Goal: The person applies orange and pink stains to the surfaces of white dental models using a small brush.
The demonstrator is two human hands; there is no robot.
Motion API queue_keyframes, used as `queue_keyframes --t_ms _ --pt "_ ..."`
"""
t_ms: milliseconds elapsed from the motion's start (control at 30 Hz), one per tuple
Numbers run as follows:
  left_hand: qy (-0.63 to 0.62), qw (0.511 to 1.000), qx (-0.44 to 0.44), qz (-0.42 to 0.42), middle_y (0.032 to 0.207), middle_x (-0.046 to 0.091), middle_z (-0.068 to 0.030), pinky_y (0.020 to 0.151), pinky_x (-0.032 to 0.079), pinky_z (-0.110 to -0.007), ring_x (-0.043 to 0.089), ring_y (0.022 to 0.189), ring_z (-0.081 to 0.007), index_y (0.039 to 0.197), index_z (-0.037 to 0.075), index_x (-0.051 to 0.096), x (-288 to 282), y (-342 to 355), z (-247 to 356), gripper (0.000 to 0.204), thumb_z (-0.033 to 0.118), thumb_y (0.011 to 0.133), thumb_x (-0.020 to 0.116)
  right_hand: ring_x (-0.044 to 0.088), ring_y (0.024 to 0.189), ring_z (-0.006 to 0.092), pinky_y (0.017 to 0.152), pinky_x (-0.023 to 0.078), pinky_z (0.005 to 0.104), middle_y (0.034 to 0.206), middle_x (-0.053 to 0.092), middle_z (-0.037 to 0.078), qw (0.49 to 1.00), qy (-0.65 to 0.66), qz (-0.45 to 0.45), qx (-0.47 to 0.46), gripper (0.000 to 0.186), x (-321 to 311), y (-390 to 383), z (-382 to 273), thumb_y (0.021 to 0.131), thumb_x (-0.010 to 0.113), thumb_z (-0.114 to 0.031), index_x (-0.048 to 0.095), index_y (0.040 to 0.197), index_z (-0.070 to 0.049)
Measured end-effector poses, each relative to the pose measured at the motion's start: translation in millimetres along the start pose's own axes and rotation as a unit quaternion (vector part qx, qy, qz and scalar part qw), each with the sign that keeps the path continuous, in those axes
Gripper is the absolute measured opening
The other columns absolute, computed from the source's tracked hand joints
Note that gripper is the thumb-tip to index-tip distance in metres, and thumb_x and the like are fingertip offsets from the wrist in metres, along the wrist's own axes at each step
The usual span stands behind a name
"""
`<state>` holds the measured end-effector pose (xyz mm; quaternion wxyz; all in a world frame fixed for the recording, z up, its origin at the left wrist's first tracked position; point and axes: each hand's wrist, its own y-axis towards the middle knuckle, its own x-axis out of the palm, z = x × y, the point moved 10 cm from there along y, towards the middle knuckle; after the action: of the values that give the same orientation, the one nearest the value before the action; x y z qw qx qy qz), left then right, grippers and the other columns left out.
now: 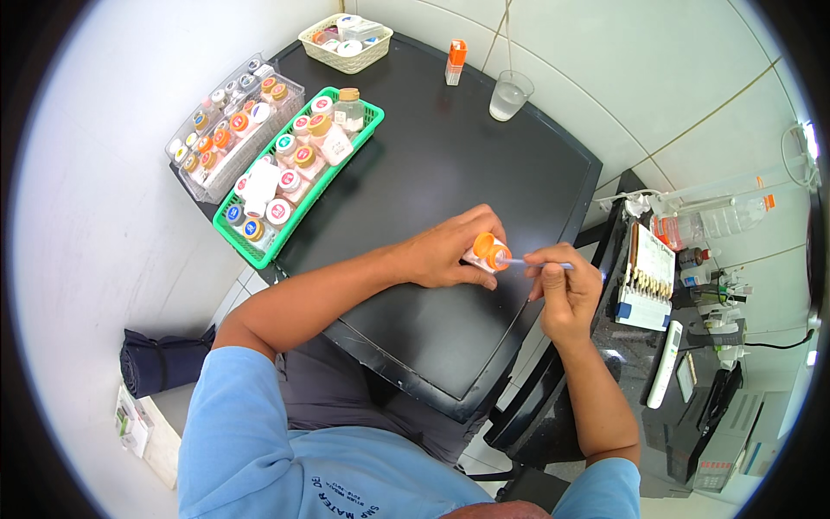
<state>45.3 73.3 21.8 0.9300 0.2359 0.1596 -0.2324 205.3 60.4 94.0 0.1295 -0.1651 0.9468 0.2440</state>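
Observation:
Near the front right of the black table, my left hand is wrapped round a small white bottle with an orange flip cap swung open. The bottle tilts toward my right. In my right hand, fingers pinched together, is a thin pale stick-like tool. Its inner end reaches the bottle's orange mouth; whether the tip lies inside or on the rim I cannot tell. Most of the bottle's body is hidden behind my left fingers.
Left of my hands stand a green basket and a clear plastic tray, both full of small jars. Farther back are a cream basket, an orange-and-white carton and a glass. A dark side counter carries bottles and a board of tooth-like tabs.

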Motion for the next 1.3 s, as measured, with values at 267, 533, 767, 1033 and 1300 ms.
queue_keyframes --t_ms 267,533,767,1033,1300 --pt "-0.075 0.995 -0.053 -0.031 0.126 0.07 -0.0128 0.099 0.055 -0.041 0.071 0.115 -0.0285 0.136 0.005 0.06 4.6 0.7 -7.2 0.062 0.025 0.09 0.096 0.064 0.06 0.0103 0.054 0.049 0.0244 0.088 0.075 0.01 1.0 0.002 -0.001 0.0 0.024 -0.4 -1.5 -0.1 0.116 0.062 -0.013 0.08 0.111 0.002" --pt "-0.059 0.997 0.024 -0.039 0.139 0.059 -0.0152 0.108 0.051 -0.04 0.062 0.128 -0.0291 0.154 0.002 0.055 4.8 -1.7 0.5 0.061 0.01 0.098 0.079 0.066 0.064 0.0105 0.057 0.051 0.0241 0.09 0.075 0.01 1.0 0.016 0.004 0.015 0.023 -0.3 1.0 4.9 0.116 0.062 -0.012 0.08 0.113 0.002" --pt "-0.038 0.999 0.011 -0.019 0.138 0.06 -0.0138 0.107 0.052 -0.041 0.063 0.127 -0.0301 0.149 0.004 0.057 2.2 -0.6 -6.0 0.057 0.015 0.099 0.082 0.066 0.064 0.0105 0.057 0.051 0.0245 0.092 0.076 0.01 0.997 0.011 -0.032 0.066 0.025 4.1 -0.1 10.0 0.117 0.062 -0.015 0.079 0.114 0.003" --pt "-0.038 0.999 0.023 -0.016 0.134 0.059 -0.0132 0.104 0.053 -0.04 0.063 0.122 -0.029 0.146 0.005 0.058 1.2 -1.9 -4.4 0.053 0.018 0.1 0.082 0.065 0.064 0.0103 0.058 0.051 0.0242 0.093 0.076 0.011 0.999 0.037 0.001 0.033 0.028 -7.9 -2.8 15.6 0.118 0.06 -0.017 0.078 0.112 0.004" --pt "-0.051 0.998 0.037 -0.027 0.131 0.059 -0.0118 0.1 0.053 -0.039 0.063 0.118 -0.0263 0.143 0.006 0.058 4.7 -1.2 -1.2 0.05 0.019 0.101 0.082 0.068 0.066 0.0113 0.059 0.051 0.0239 0.092 0.075 0.01 0.999 0.025 -0.018 0.028 0.027 -4.2 -4.0 13.0 0.118 0.062 -0.019 0.079 0.116 0.002"
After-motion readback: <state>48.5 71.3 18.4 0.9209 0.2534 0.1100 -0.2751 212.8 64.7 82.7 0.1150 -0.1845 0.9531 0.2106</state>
